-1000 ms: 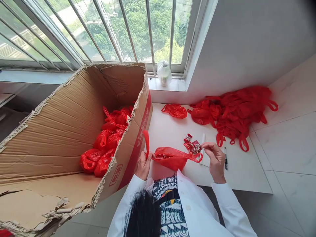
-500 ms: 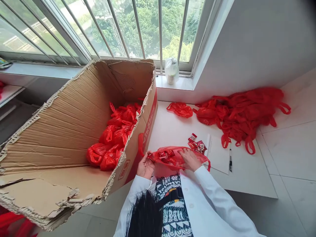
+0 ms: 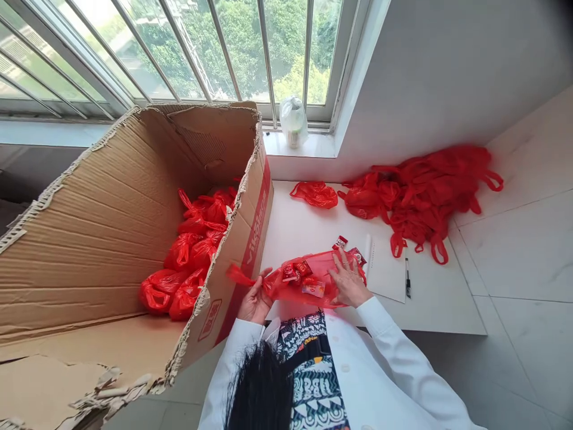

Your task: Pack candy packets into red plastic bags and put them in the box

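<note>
A thin red plastic bag (image 3: 280, 291) lies spread near the table's front edge, with several small red packets (image 3: 296, 272) and a pink packet (image 3: 314, 289) showing in it. Its gathered left end is pinched in my left hand (image 3: 255, 301), beside the cardboard box. My right hand (image 3: 350, 280) rests on the bag's right part, fingers apart; whether a packet lies under the palm is hidden. Just beyond those fingers is a loose red packet (image 3: 340, 242), and a darker one (image 3: 358, 257) sits at the bag's right edge.
A tall cardboard box (image 3: 111, 221) with ragged edges stands on the left, holding tied red bags (image 3: 183, 254). On the table are a single red bag (image 3: 316, 194), a heap of red bags (image 3: 425, 191), a notebook (image 3: 387, 272) and a pen (image 3: 407, 279). A wrapped cup (image 3: 293, 122) stands on the windowsill.
The view has shifted, so the scene sits further left. The bag is flatter, exposing the pink packet. My right hand has moved from inside the bag's opening to its right end, fingers now spread.
</note>
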The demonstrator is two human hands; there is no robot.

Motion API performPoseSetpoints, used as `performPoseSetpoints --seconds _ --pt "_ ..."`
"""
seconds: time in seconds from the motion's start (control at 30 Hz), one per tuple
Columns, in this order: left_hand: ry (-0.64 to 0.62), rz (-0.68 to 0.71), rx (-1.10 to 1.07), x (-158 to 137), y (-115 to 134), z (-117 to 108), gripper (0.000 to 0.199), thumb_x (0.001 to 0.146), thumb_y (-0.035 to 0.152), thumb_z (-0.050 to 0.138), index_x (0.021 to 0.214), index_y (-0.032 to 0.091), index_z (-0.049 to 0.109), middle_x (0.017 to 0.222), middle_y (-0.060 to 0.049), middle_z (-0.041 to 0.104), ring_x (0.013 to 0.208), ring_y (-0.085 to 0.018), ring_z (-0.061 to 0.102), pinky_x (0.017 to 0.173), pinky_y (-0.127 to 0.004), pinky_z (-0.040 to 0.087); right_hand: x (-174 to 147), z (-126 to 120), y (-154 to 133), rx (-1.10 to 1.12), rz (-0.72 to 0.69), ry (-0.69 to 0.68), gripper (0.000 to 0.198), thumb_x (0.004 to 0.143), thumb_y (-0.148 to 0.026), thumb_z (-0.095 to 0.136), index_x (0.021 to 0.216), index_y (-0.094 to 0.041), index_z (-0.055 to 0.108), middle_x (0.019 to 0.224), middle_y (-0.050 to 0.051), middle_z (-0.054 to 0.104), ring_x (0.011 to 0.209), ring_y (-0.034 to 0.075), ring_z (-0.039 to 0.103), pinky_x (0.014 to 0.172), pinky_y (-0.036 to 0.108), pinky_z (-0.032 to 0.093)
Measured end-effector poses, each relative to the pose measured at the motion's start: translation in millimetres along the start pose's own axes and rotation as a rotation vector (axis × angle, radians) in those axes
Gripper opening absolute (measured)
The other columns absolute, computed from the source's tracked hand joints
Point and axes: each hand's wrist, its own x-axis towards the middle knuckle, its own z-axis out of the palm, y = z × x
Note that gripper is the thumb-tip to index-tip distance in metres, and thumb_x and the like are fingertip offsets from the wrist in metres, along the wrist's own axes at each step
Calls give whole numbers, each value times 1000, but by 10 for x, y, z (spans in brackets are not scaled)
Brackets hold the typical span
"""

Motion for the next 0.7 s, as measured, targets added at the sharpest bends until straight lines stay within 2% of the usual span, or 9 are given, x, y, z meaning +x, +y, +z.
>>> performPoseSetpoints --seconds 0.07,0.13,0.2,0.27,0.33,0.43,0.57,0.63,0.7 --pt "0 -12 33 12 -62 22 26 91 24 43 112 19 57 98 -9 70 90 -19 66 81 -31 50 -10 24 -27 -38 7 -21 48 61 -26 73 106 -12 62 142 22 32 138 38 4 106 59 6" --pt "3 -9 26 0 -121 49 28 91 26 43 115 18 55 99 -10 69 90 -19 66 81 -31 51 -2 24 -103 -49 -31 0 29 73 -15 60 102 -13 64 131 20 47 134 35 22 106 54 17" --pt "1 16 5 -17 -156 86 30 92 28 41 118 19 52 103 -10 68 95 -20 65 83 -33 50 58 7 -225 -24 -85 16 24 81 -12 48 99 -15 64 116 17 57 121 31 42 100 46 31" --pt "-3 42 -3 -21 -157 135 31 92 29 41 120 21 51 106 -10 67 98 -20 64 83 -34 50 192 9 -361 14 -102 -30 24 86 -15 43 95 -15 65 103 15 62 104 28 54 88 39 42" --pt "-1 69 -3 -10 -130 190 30 92 28 41 119 22 51 106 -9 67 95 -20 65 78 -32 51 383 63 -471 43 -59 -130 23 87 -20 44 91 -14 66 95 15 64 94 27 59 77 36 46" --pt "10 90 -6 11 -69 256 29 93 28 38 118 23 52 100 -7 69 90 -18 66 71 -29 52 653 239 -539 59 37 -222 19 84 -21 51 95 -15 66 89 14 66 86 26 63 72 33 47" --pt "19 92 -7 2 -23 247 31 93 29 38 120 27 52 98 -4 70 93 -16 65 76 -28 51 748 456 -477 81 68 -175 37 80 -25 58 116 -18 56 100 15 65 92 25 63 75 32 46" --pt "30 103 1 -7 -25 197 28 92 27 41 115 27 56 96 -2 70 82 -13 65 71 -25 51 702 485 -410 87 86 -152 35 80 -30 57 112 -17 58 99 15 65 91 26 63 75 32 47" --pt "49 113 33 -8 -37 136 23 90 23 45 105 24 62 93 -1 70 65 -9 62 63 -23 50 650 459 -345 82 110 -141 28 81 -32 55 101 -14 63 91 16 66 85 27 63 72 33 47"
